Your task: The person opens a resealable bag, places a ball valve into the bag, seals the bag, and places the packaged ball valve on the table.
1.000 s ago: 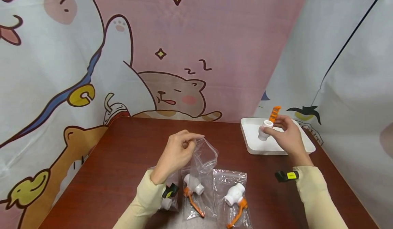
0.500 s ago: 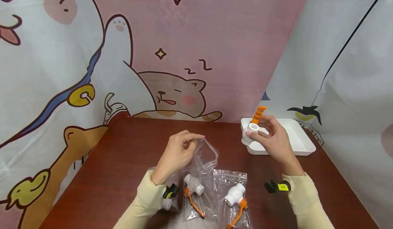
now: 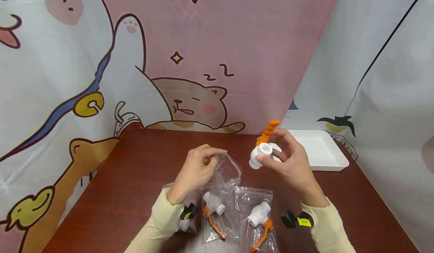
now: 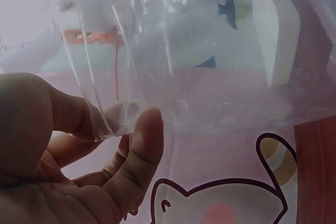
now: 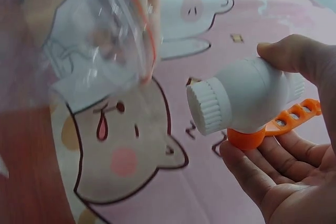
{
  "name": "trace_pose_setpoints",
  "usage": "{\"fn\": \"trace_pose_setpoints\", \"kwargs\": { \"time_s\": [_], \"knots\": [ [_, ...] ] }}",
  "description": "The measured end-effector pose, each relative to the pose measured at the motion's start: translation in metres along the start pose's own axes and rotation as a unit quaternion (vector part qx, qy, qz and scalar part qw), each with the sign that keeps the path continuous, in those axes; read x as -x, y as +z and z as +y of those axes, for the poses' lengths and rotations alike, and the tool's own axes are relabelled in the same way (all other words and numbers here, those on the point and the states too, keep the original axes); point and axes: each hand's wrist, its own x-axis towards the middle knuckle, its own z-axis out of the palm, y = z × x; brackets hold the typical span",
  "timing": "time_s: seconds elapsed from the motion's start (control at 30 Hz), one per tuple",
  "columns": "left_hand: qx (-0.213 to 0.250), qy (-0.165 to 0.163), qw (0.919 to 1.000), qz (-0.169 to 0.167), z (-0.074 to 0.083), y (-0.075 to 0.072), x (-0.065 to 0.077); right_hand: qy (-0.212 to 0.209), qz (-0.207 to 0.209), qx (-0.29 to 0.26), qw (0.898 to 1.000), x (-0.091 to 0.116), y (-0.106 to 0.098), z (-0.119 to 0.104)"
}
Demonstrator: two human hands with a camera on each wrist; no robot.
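My right hand (image 3: pixel 291 160) pinches a white plastic ball valve (image 5: pixel 252 95) with an orange handle (image 3: pixel 268 132) between thumb and fingers, above the table left of the white tray. In the right wrist view the thumb presses on the white body and fingers lie under the orange cap. My left hand (image 3: pixel 198 168) pinches the upper edge of a clear zip bag (image 4: pixel 157 72). The bag hangs down, its mouth apart from the valve. Behind or below it, a bagged ball valve (image 3: pixel 213 203) lies on the table.
A white tray (image 3: pixel 318 149) stands at the back right of the brown table (image 3: pixel 129 177). Another bagged valve (image 3: pixel 260 214) lies at front centre, and a further bag (image 3: pixel 184 226) is partly hidden by the left wrist. Printed cloth (image 3: pixel 257 49) hangs behind.
My right hand has carried the ball valve left, from over the white tray toward the clear bag. The left hand and the bag have stayed almost still.
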Motion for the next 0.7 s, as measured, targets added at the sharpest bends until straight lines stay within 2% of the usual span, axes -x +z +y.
{"fn": "trace_pose_setpoints", "kwargs": {
  "time_s": [0.2,0.4,0.57,0.7],
  "knots": [
    [-0.003,-0.002,1.0,-0.008,0.003,0.001,0.001,-0.009,-0.018,0.005,1.0,0.007,0.017,-0.01],
    [-0.007,0.001,0.9999,-0.012,0.004,0.004,0.002,-0.051,-0.031,0.011,0.998,0.014,0.032,-0.014],
    [-0.016,0.016,0.9997,-0.012,0.005,0.006,0.002,-0.09,-0.071,0.036,0.993,0.015,0.041,-0.014],
    [-0.014,0.013,0.9997,-0.014,0.007,0.006,0.002,-0.111,-0.101,0.051,0.987,0.015,0.043,-0.013]
  ]
}}
